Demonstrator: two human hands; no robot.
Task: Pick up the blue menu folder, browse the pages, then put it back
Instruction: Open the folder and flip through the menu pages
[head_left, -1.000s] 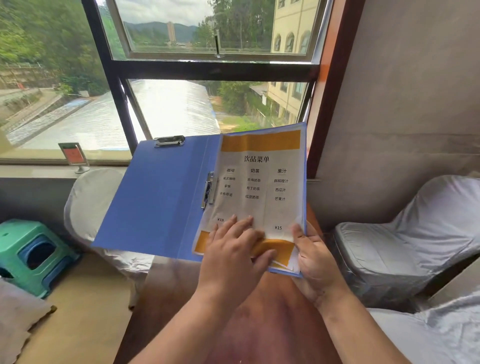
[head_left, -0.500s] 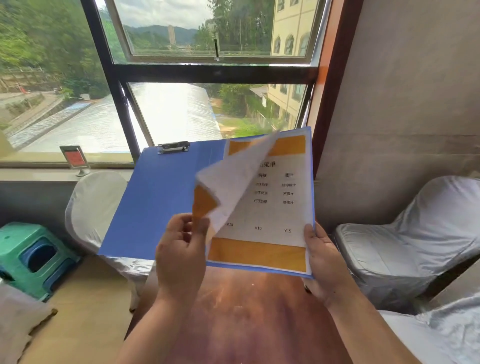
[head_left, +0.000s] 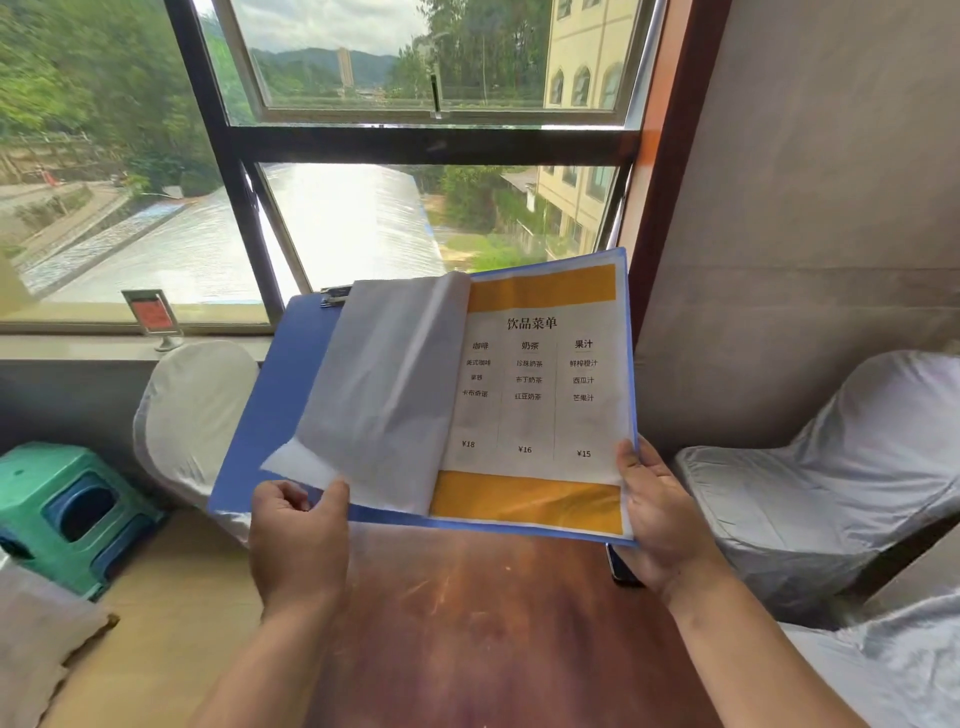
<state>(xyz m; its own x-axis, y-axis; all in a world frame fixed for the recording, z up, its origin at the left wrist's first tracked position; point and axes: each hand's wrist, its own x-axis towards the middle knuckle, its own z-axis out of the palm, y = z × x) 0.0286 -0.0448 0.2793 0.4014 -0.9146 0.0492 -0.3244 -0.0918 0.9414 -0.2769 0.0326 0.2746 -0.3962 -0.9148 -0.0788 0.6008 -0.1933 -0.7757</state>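
- The blue menu folder (head_left: 270, 415) is held open in the air above the counter (head_left: 493, 623), its spine running away from the person.
- The left hand (head_left: 298, 540) pinches the turned page (head_left: 384, 395) at its near corner.
- The right hand (head_left: 660, 514) grips the folder's right edge.
- Judgement: the page must swing left, so the left hand leads.

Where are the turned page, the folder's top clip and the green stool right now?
turned page (head_left: 384, 395), head view, middle of its blank back.
top clip (head_left: 335, 296), head view, the metal clip's visible end.
green stool (head_left: 47, 493), head view, its top surface.
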